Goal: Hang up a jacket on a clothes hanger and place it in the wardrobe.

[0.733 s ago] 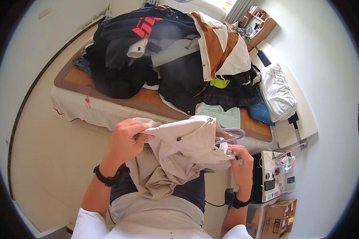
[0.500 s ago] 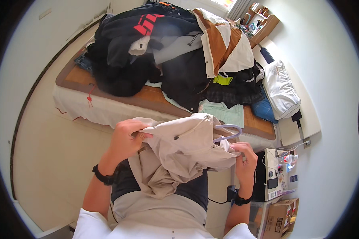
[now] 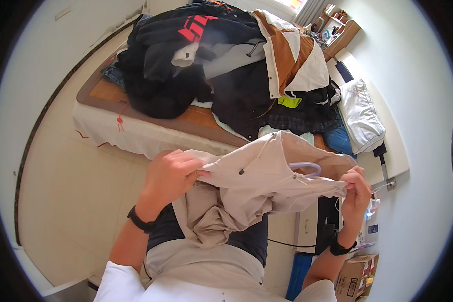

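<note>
A beige garment with thin drawcords (image 3: pixel 251 176) is stretched between my two hands above my lap, its wide opening turned up and its lower cloth hanging in folds. My left hand (image 3: pixel 172 176) is closed on the edge at the left, thumb and fingers pinching the cloth. At the right end of the opening, my right hand (image 3: pixel 356 190) pinches the other edge. A pale lavender loop, like part of a plastic hanger (image 3: pixel 314 165), pokes out inside the opening; the rest of it is hidden by the cloth.
Ahead stands a bed (image 3: pixel 151 121) heaped with dark clothes (image 3: pixel 161 95) and a brown-and-white jacket (image 3: pixel 287 55). A white pillow (image 3: pixel 361 118) rests at its right end. A cardboard box (image 3: pixel 351 282) is low at the right, and a black cable (image 3: pixel 292 245) runs beside my legs.
My right hand has moved right and slightly up, pulling the garment's edge outward. The opening is now wider and shows more of the inside. My left hand has shifted slightly right, still gripping.
</note>
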The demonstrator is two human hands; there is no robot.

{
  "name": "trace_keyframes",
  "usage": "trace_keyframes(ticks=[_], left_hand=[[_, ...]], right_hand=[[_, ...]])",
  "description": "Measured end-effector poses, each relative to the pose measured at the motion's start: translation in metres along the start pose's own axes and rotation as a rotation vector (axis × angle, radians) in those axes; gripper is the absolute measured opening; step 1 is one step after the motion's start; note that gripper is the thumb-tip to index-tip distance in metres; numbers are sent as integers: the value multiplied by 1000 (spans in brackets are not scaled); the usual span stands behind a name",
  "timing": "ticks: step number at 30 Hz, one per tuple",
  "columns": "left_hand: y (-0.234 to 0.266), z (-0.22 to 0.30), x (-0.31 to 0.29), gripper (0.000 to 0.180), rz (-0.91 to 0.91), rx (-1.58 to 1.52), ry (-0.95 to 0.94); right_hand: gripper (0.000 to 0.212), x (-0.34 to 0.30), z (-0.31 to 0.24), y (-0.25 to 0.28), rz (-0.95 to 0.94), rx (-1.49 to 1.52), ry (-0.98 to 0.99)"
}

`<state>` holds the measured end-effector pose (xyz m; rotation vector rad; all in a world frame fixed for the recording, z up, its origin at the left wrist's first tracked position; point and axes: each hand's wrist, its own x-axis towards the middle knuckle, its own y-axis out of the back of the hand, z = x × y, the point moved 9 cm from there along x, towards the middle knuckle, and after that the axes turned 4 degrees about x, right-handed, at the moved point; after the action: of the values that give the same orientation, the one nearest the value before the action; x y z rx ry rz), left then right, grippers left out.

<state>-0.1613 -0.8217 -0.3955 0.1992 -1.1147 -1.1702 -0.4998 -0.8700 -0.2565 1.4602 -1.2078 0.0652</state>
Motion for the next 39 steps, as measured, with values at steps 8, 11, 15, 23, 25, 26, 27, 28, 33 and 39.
trace_keyframes(ticks=[8,11,15,23,25,26,27,28,33,39], left_hand=[[0,5,-1,11,54,-107,-10],[3,9,-4,10,80,-109,-9],[1,7,-8,17,69,-152,44],[-3,-10,-13,21,63,-277,95],[-4,-10,-13,20,32,-296,83],[-4,-9,-13,20,32,-291,70],[-6,-8,-14,21,7,-262,73],[-9,-7,-15,21,-21,-243,84],[-2,-14,-20,24,93,-324,157],[3,-20,-32,29,136,-363,213]], right_hand=[[39,5,-2,5,33,142,38],[43,8,-6,0,34,180,49],[50,9,-1,-8,85,248,-12],[54,-13,36,-20,-17,605,-394],[52,-13,42,-14,-25,544,-452],[49,-7,35,-5,4,411,-349],[47,-1,28,1,34,278,-245],[47,1,29,-1,33,278,-246],[60,15,20,-24,-63,-205,-92],[63,14,-6,-29,-45,67,0]])
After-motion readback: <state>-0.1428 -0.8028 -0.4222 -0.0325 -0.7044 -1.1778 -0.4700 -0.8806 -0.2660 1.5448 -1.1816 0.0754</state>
